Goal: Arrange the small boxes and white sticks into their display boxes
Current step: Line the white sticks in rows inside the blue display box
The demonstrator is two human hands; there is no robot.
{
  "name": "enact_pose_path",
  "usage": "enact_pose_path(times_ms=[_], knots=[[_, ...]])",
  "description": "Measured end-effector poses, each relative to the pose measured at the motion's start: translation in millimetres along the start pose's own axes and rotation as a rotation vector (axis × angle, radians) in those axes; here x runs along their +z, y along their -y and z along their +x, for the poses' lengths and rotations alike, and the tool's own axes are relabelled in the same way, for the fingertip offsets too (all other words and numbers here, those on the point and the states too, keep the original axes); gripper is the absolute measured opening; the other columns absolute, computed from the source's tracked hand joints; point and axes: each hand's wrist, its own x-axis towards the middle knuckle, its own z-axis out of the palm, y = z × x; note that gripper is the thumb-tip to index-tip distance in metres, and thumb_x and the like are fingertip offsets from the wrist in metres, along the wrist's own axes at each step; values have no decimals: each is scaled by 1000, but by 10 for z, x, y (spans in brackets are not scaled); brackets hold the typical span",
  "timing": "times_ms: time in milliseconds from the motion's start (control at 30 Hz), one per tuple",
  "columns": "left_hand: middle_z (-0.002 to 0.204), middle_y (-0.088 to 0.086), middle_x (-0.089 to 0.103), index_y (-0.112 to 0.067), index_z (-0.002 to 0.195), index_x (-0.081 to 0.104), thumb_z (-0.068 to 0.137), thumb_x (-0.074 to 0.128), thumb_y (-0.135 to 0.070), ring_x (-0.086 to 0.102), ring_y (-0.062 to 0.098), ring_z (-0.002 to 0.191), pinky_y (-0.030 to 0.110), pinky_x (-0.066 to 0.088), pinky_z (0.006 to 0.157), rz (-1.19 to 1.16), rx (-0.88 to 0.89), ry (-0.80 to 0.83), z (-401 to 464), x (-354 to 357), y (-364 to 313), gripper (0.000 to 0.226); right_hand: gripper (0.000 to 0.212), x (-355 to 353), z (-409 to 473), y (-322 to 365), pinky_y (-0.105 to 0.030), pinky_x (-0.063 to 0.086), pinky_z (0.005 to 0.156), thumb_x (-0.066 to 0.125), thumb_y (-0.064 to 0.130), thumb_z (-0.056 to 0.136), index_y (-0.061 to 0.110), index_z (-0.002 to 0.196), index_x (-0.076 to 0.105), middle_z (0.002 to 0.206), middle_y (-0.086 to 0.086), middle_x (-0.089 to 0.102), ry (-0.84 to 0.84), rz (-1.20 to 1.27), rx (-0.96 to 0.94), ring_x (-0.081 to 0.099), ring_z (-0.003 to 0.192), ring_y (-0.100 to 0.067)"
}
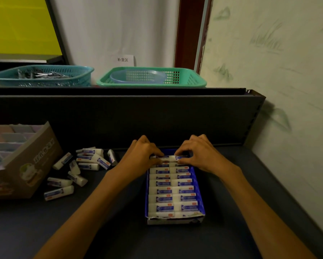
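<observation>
A blue display box lies on the dark shelf, filled with two columns of white sticks in blue-labelled sleeves. At its far end my left hand pinches the top white stick of the left column. My right hand pinches the stick beside it in the right column. Several loose white sticks lie scattered on the shelf to the left of the box. A brown display box with pastel small boxes stands at the far left.
A dark back panel rises just behind the box. On the ledge above it stand a teal basket with metal clips and a green basket holding a blue bowl. A wall closes off the right side.
</observation>
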Motion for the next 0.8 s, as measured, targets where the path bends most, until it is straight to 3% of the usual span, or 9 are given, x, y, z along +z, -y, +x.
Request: enact_pose_path(times_ms=[267, 400, 667, 800], knots=[[123, -10, 55, -29, 125, 55, 84, 64, -39, 37, 10, 114, 25, 33, 89, -70, -8, -22, -73, -69, 45, 43, 36, -63, -1, 92, -25, 27, 88, 62, 47, 85, 37, 119, 57, 116, 17, 54, -30, 5, 3, 38, 103, -2], [127, -4, 55, -25, 129, 53, 86, 64, -34, 42, 13, 119, 27, 38, 96, -98, -75, -88, -217, -294, 192, 45, 39, -165, 47, 322, -21, 26, 86, 62, 42, 87, 35, 124, 53, 115, 15, 51, -99, 96, -21, 35, 100, 1], [129, -3, 54, -25, 129, 53, 84, 67, -31, 44, 15, 120, 29, 37, 99, -27, -218, -72, -739, -545, 723, 47, 42, -109, 345, 839, -24, 45, 90, 67, 33, 86, 27, 126, 55, 119, 6, 57, -55, 192, -106, 51, 103, -4], [129, -3, 52, -27, 126, 54, 83, 68, -30, 43, 14, 121, 31, 39, 101, -33, -247, -48, -885, -523, 840, 45, 45, 37, 491, 941, -30, 46, 94, 66, 32, 86, 27, 128, 53, 122, 4, 56, -1, 134, -84, 52, 110, -11]])
